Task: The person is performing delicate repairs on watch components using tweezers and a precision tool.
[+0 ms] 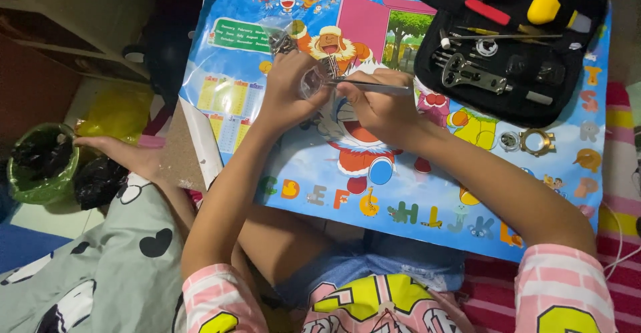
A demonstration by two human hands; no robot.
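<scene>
My left hand (288, 84) grips a small round metal watch case (312, 82) just above a colourful cartoon poster (280, 152) laid over a low table. A metal band (282, 42) trails from the case behind my fingers. My right hand (378, 106) pinches a thin silver tool (374, 86), and its tip touches the case. The two hands meet over the middle of the poster.
An open black tool case (574, 99) with a red-handled driver (487, 11), a yellow-capped tool (543, 8) and a metal wrench (475, 75) lies at the upper right. A gold ring (538, 142) and a small round part (509, 140) rest below it. A green bin (40, 162) stands at the left.
</scene>
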